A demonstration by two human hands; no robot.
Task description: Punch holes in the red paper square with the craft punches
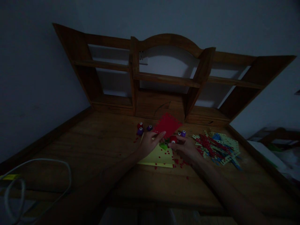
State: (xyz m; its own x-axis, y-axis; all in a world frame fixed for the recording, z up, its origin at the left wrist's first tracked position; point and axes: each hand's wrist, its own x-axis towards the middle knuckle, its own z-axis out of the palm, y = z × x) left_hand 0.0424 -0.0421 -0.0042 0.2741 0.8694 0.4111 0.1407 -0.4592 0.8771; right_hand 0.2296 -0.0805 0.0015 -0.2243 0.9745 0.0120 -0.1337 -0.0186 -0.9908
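Note:
A red sheet of paper (167, 125) with small notches punched along its edges is pinched in my left hand (149, 142), thumb on top. My right hand (185, 146) is closed around a red craft punch (173, 139) at the sheet's near right corner. Just below, between the hands, sits a green piece (163, 146), partly hidden, whose kind I cannot make out. Under both hands lies a yellow sheet (156, 157), sprinkled with tiny red paper cut-outs (176, 161) that spread onto the desk at its right.
Purple craft punches (140, 131) and a red one stand behind my left hand; another purple punch (183, 133) is behind my right. Right of them is a heap of punched paper strips (214, 148). A wooden shelf unit (164, 79) backs the desk. A white cable (47, 160) loops at left.

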